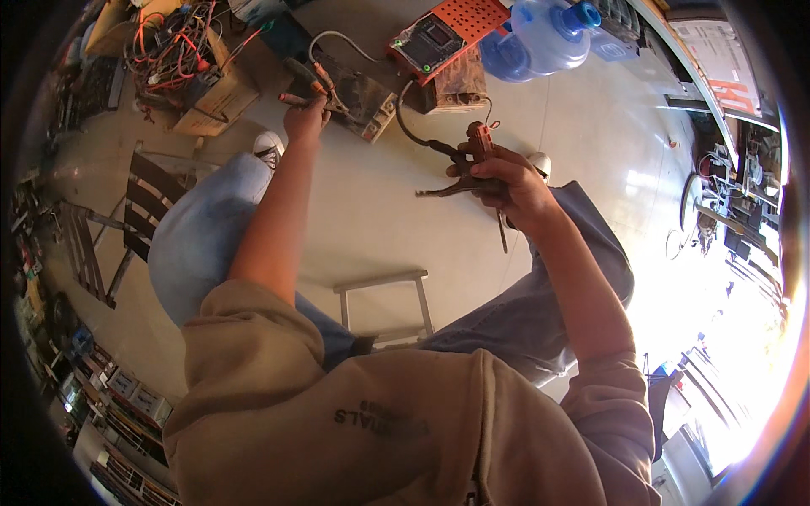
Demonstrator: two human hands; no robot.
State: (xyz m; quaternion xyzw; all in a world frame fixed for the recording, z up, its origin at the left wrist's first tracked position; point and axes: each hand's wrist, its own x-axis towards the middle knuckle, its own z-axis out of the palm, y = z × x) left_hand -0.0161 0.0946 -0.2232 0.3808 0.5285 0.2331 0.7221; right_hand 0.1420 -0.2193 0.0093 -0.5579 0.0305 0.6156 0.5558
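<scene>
My left hand [305,122] is closed around a worn cable clamp [327,83] with orange-red parts, at one end of a dirty car battery [359,101]. A grey cable arcs from this clamp toward the red charger box [434,38], which has a small screen. My right hand [516,181] grips a dark cable clamp [451,187], its long jaw pointing left. A black lead [412,126] runs from it up toward the charger. Above the same fingers rises a red handle [479,139], and a thin rod sticks out below; whether they are one piece, I cannot tell.
Under the charger sits a second, brownish battery [460,88]. A blue water jug [540,38] lies beside it. At the left are a cardboard box [215,105] of tangled wires and a slatted chair [152,202]. A metal stool frame [384,282] stands between my legs.
</scene>
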